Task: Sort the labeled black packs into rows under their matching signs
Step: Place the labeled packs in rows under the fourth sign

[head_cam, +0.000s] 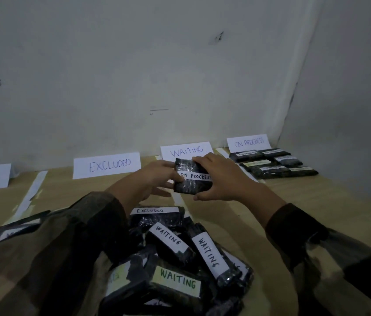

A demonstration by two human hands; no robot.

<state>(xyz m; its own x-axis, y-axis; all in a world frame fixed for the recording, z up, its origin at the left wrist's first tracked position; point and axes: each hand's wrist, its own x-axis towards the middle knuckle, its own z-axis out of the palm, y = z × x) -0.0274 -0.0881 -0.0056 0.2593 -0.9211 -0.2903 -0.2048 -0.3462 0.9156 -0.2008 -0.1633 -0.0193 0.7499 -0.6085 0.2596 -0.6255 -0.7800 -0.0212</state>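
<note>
Wooden table (pixel 294 201) against a pale, marked wall (pixel 134 65). Both hands grip one black pack labelled ON PROGRESS (pixel 192 181). The left hand (pixel 157 176) pinches its left edge; the right hand (pixel 223 176) has fingers over the top and thumb beneath. The pack hangs directly before the WAITING sign (pixel 185 151). The ON PROGRESS sign (pixel 248 142) and its row of packs (pixel 273 164) lie well beyond the right fingertips. Risk: released here, it lands under the wrong sign. The unsorted pile (pixel 180 258) sits nearer than the wrists.
</note>
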